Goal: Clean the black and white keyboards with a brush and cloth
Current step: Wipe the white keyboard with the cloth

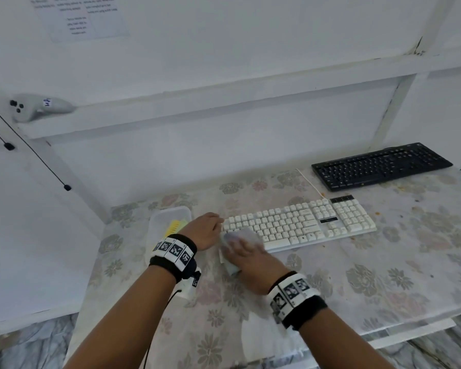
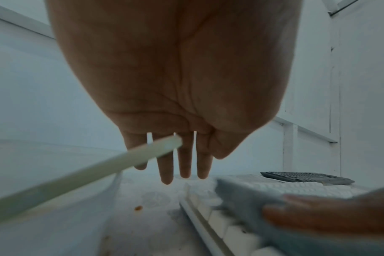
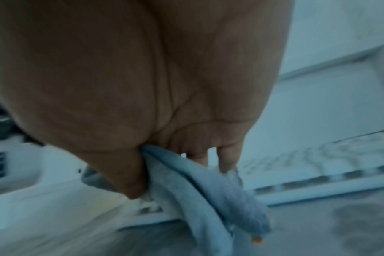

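Note:
The white keyboard (image 1: 298, 225) lies mid-table, and the black keyboard (image 1: 381, 165) sits behind it to the right. My right hand (image 1: 248, 249) presses a pale blue cloth (image 1: 240, 235) onto the white keyboard's front left keys. In the right wrist view the cloth (image 3: 208, 190) is pinched between the thumb and fingers of my right hand (image 3: 180, 176). My left hand (image 1: 218, 222) is at the keyboard's left end, its fingers (image 2: 182, 164) straight and holding nothing. A yellow brush (image 1: 175, 227) lies in a clear plastic container (image 1: 155, 235) left of my hands.
The table wears a floral cover (image 1: 357, 275) with crumbs and stains at the right. The white keyboard's cable (image 1: 309, 183) runs back toward the wall. A white controller (image 1: 37, 107) rests on the ledge above, and black cords (image 1: 24, 139) hang at the left.

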